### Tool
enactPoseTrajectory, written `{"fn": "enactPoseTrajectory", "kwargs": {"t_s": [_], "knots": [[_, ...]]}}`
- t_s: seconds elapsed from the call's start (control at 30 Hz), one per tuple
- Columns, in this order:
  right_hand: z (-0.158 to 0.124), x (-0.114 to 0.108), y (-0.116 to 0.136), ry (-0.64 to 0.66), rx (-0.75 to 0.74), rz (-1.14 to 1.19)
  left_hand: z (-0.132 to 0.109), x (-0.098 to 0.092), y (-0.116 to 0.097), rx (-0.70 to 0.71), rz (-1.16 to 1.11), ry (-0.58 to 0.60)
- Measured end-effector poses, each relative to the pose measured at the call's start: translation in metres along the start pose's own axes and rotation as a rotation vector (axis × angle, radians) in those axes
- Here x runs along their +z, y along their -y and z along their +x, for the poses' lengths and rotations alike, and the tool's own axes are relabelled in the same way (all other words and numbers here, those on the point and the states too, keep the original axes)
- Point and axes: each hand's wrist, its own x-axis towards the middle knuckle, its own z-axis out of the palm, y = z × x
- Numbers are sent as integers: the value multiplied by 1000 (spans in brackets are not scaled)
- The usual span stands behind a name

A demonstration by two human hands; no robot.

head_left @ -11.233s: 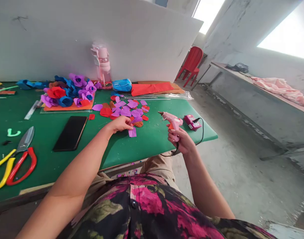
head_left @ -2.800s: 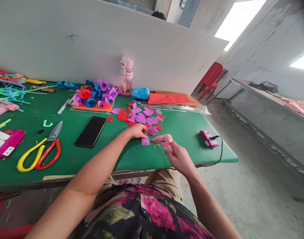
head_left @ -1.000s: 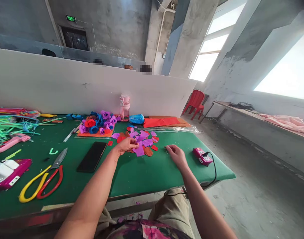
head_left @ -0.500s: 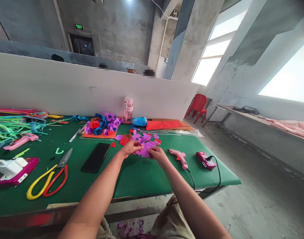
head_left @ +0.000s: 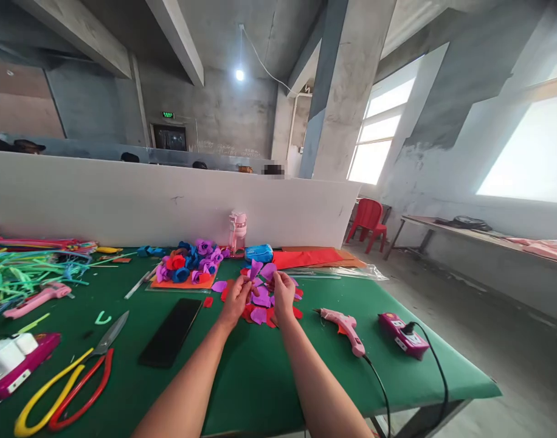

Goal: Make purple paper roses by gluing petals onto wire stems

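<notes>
My left hand (head_left: 236,300) pinches a purple paper petal (head_left: 255,268) that stands up from the fingertips. Close beside it, my right hand (head_left: 284,293) has its fingers closed on another purple petal (head_left: 268,271). The two petals are slightly apart. Beneath and between the hands lies a loose pile of purple and red petals (head_left: 259,315) on the green table (head_left: 255,377). Behind to the left, finished paper flowers (head_left: 180,261) in purple, red and blue rest on an orange sheet. My fingers partly cover the pile.
A pink glue gun (head_left: 345,328) and a power strip (head_left: 402,336) with a cord lie to the right. To the left are a black phone (head_left: 170,333), large scissors (head_left: 73,383) and green stems (head_left: 27,280). A pink bottle (head_left: 238,234) stands by the white partition (head_left: 123,194).
Both hands have lifted a little from the pile, each with a petal now raised at the fingertips. The camera view has tilted upward, showing more ceiling.
</notes>
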Motion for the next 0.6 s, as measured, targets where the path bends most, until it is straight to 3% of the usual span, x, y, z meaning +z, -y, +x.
{"fn": "enactPoseTrajectory", "kwargs": {"t_s": [0.17, 0.33, 0.6], "knots": [[7, 2, -13, 21, -48, 56, -1, 2, 0, 56, 77, -60], [4, -1, -18, 3, 52, 124, 1, -1, 0, 21, 119, -194], [-3, 6, -2, 75, 96, 96, 3, -3, -11, -133, -236, -205]]}}
